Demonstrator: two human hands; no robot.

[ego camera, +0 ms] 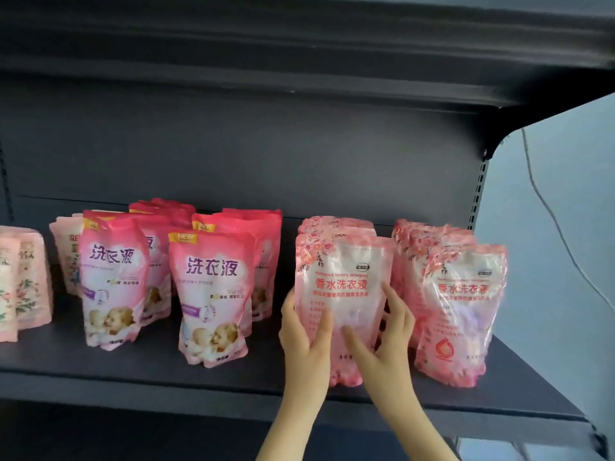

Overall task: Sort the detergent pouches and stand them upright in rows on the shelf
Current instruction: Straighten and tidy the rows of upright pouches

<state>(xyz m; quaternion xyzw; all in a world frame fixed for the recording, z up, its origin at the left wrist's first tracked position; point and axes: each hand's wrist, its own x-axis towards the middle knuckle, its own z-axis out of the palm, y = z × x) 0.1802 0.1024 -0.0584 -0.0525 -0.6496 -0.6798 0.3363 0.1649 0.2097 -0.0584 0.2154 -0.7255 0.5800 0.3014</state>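
Note:
A pale pink perfume detergent pouch [346,281] stands upright at the front of a row on the dark shelf [233,371]. My left hand [304,334] grips its left edge, thumb across the front. My right hand [387,337] grips its right edge, thumb on the lower front. More pouches of the same kind stand behind it. A second row of this kind [462,311] stands to the right. Two rows of bright pink baby-picture pouches [213,294] [113,277] stand to the left.
Floral pale pouches [23,281] stand at the far left edge, with another pale row [66,254] behind. An upper shelf [299,44] overhangs. A cable [559,227] hangs on the wall to the right of the shelf's end.

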